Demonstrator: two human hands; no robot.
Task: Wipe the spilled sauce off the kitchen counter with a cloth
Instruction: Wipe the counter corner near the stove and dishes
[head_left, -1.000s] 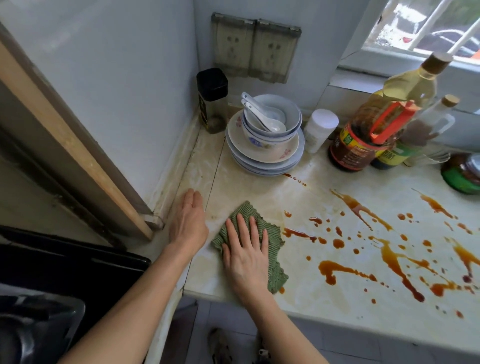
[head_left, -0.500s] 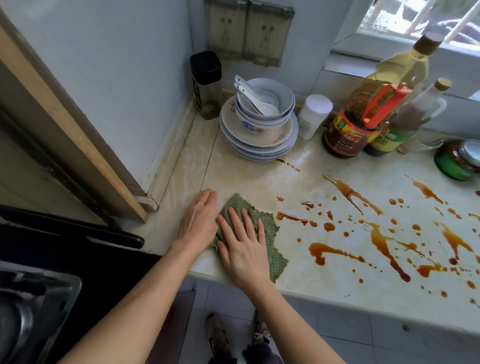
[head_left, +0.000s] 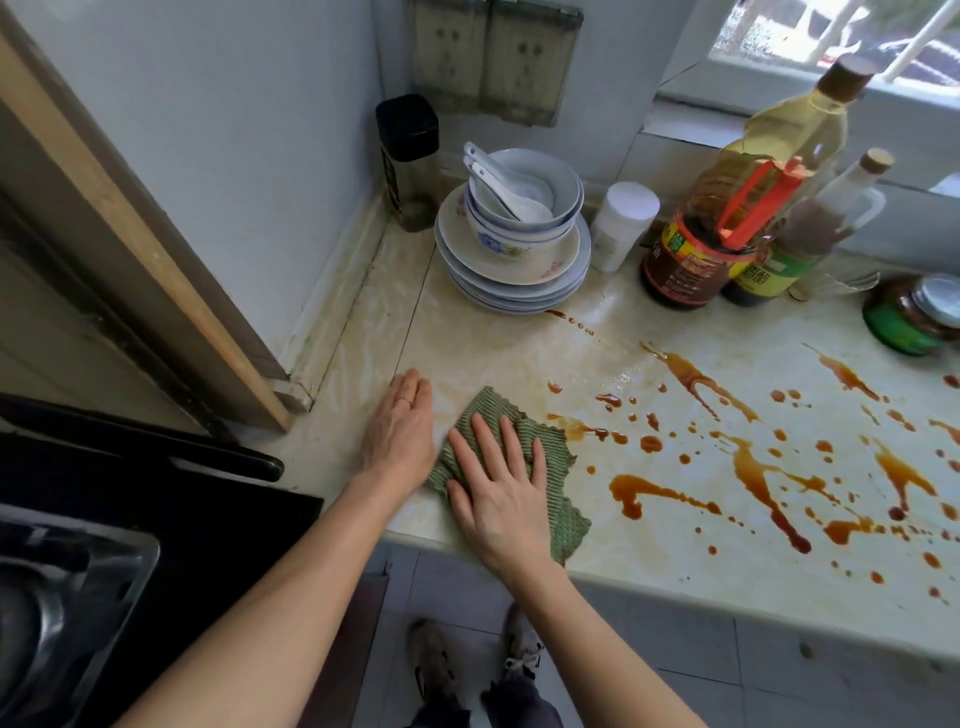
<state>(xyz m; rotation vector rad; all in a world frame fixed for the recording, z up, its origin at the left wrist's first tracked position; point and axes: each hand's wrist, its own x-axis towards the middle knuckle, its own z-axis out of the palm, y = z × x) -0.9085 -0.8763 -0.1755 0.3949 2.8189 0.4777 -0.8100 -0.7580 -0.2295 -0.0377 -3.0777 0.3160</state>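
A green ribbed cloth (head_left: 558, 457) lies flat near the front edge of the pale marbled counter (head_left: 483, 348). My right hand (head_left: 501, 493) presses on the cloth with straight, spread fingers. Just left of the cloth, my left hand (head_left: 400, 431) rests flat on the counter, its edge against the cloth. Brown sauce (head_left: 753, 467) is spilled in streaks and drops across the counter to the right. The cloth's right edge touches the nearest streak.
Stacked plates and bowls with spoons (head_left: 514, 234) stand at the back. Next to them are a black-lidded jar (head_left: 408, 161), a white container (head_left: 623, 223), sauce and oil bottles (head_left: 727, 228) and a green jar (head_left: 909, 317). A black stove (head_left: 130, 499) sits at left.
My left hand has moved right to the cloth's left edge. The cloth under my right hand has slid right, onto the nearest sauce streak.
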